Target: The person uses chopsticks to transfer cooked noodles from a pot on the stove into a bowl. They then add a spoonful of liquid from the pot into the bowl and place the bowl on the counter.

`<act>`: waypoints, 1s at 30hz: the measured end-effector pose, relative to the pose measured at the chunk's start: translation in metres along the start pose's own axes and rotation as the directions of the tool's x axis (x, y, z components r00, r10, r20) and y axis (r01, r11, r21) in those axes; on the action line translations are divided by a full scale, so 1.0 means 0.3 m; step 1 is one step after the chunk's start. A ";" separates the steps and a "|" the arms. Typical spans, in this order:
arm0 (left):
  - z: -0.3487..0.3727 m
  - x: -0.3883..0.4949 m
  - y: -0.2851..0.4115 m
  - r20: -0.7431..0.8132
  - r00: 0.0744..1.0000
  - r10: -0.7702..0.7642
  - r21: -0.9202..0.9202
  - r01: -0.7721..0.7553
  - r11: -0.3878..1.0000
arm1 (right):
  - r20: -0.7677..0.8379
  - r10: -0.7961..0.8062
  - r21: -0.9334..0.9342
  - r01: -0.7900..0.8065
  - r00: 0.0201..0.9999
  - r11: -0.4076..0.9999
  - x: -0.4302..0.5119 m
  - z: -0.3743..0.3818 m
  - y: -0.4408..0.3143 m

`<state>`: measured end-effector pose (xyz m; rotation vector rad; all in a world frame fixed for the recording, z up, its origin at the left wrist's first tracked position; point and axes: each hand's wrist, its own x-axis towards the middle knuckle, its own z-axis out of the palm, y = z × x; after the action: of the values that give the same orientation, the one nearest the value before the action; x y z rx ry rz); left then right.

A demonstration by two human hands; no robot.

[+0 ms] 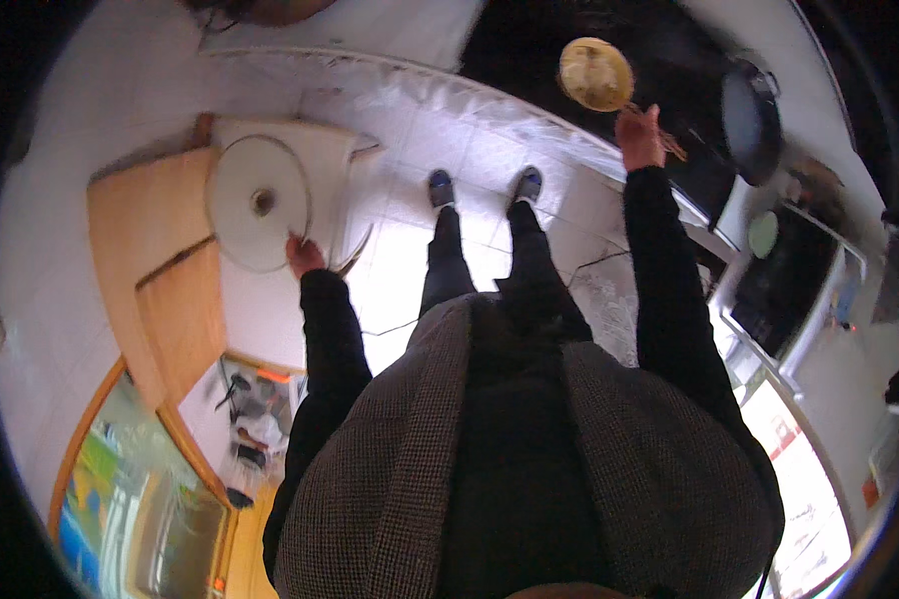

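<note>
My left hand (305, 256) is closed on the rim of a large round glass lid (232, 202) with a dark central knob, in front of the pale top beside a wooden cabinet. At the upper right, my right hand (640, 138) grips a round yellow vessel (596, 73) at its near edge. Dark patches show in the yellow vessel; whether they are contents or pattern cannot be told. Thin brown sticks (673, 146), which look like chopsticks, stick out of the same hand. Beneath is a black surface (517, 37).
A dark wok or pan (753, 123) lies right of my right hand. Farther right are a pale green round object (763, 233) and a dark panel (779, 277). A light wooden cabinet (153, 202) stands at left. A thin cable (603, 260) crosses near my legs.
</note>
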<state>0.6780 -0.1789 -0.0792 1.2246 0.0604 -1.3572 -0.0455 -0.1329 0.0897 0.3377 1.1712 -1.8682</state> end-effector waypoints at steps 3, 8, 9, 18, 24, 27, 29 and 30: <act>0.022 -0.040 0.030 -0.089 0.995 -0.038 0.159 0.052 0.986 | 0.039 0.121 -0.043 -0.119 0.992 0.992 -0.073 -0.030 0.062; 0.057 -0.203 0.019 0.023 0.949 0.314 0.235 -0.311 0.921 | 0.052 0.299 -0.467 -0.241 0.953 0.850 -0.279 0.006 0.233; 0.064 -0.257 0.030 0.063 0.918 0.390 0.452 -0.375 0.809 | 0.014 0.329 -0.511 -0.277 0.944 0.814 -0.323 0.028 0.268; 0.460 -0.917 0.186 0.338 0.935 0.108 0.350 -0.232 0.908 | 0.392 0.716 -0.692 -0.327 0.578 0.643 -0.595 0.343 0.442; 0.951 -1.208 -0.032 0.608 0.739 -0.290 0.571 -0.153 0.807 | 0.691 0.536 -0.414 -0.341 0.486 0.844 -0.634 0.379 0.145; 1.140 -1.326 -0.206 0.628 0.567 -0.533 0.519 0.205 0.830 | 0.698 0.309 -0.215 -0.222 0.646 0.951 -0.636 0.314 -0.073; 1.258 -1.390 -0.330 0.629 0.463 -0.624 0.620 0.185 0.762 | 0.557 0.182 -0.069 -0.173 0.811 0.983 -0.614 0.245 -0.215; 1.302 -1.429 -0.394 0.722 0.385 -0.575 0.642 -0.064 0.764 | 0.514 0.116 -0.023 -0.122 0.850 0.992 -0.595 0.195 -0.289</act>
<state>0.2270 -0.1182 0.2991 0.7693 -1.0810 -2.3249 0.0012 -0.0716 0.2818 -0.0895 0.7520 -1.7071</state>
